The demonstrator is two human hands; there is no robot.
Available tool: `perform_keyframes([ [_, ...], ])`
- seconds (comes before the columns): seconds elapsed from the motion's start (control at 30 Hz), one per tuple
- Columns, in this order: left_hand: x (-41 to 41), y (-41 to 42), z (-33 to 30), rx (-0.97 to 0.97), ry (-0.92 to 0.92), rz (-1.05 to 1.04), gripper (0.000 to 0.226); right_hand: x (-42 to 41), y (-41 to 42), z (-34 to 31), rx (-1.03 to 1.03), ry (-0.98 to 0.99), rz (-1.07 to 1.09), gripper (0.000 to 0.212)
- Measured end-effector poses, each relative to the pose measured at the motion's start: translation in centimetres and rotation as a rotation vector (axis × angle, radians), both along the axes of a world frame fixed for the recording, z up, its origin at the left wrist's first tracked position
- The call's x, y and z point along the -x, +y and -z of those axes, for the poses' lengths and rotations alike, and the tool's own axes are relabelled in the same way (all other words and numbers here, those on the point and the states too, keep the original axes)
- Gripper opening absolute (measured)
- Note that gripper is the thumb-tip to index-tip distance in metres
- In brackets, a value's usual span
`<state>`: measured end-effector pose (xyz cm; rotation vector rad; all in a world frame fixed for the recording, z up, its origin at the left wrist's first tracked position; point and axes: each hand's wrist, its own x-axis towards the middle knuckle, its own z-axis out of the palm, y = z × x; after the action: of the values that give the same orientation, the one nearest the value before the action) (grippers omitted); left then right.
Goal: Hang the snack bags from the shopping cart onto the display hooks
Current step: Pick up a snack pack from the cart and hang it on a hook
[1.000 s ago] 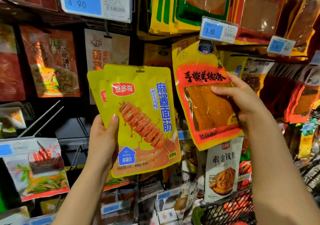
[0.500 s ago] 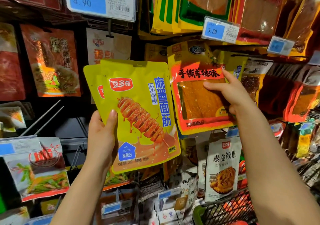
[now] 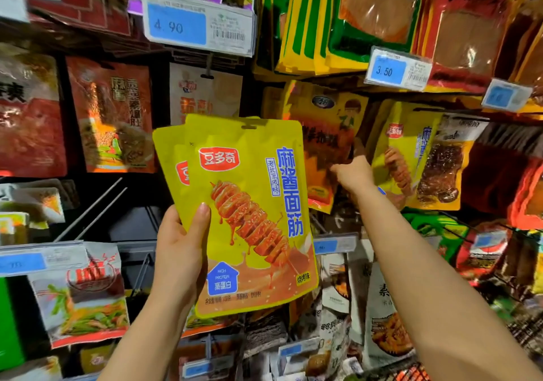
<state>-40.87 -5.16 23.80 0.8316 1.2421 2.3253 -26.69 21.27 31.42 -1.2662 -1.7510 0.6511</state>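
My left hand grips two yellow snack bags by their lower left edge; they show a grilled skewer picture and stand upright before the rack. My right hand reaches deep into the rack, thumb on the front right edge of an orange-and-yellow snack bag that hangs far back under the 3.50 price tag. The fingers behind that bag are hidden. Another yellow skewer bag hangs just right of my right hand. A corner of the shopping cart shows at the bottom right.
Two bare metal hooks stick out at the left, below a red-brown bag. A 4.90 price tag hangs overhead. Packed rows of hanging bags fill the rack above, right and below; a white bag hangs low by my right forearm.
My right hand has pushed the orange-and-yellow bag away from me, deep into the rack. My left hand has kept the two yellow bags almost still.
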Motion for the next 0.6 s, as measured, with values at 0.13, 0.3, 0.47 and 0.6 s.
perform_keyframes([
  [0.13,-0.3,1.0,0.1,0.037,0.010,0.014,0.017,-1.7,-3.4,-0.6,-0.037,0.237,-0.137,0.068],
  [0.3,-2.2,3.3,-0.9,0.046,0.048,0.101,0.014,-5.1,-11.9,-1.3,0.068,0.338,-0.512,0.077],
  [0.47,-4.7,6.1,-2.2,0.042,0.166,0.175,0.015,-7.9,-12.0,-0.1,0.007,0.469,-0.365,0.087],
  [0.6,-6.6,10.0,-3.0,0.088,0.251,0.226,0.017,-11.5,-9.5,-0.1,0.095,0.666,-0.337,0.083],
])
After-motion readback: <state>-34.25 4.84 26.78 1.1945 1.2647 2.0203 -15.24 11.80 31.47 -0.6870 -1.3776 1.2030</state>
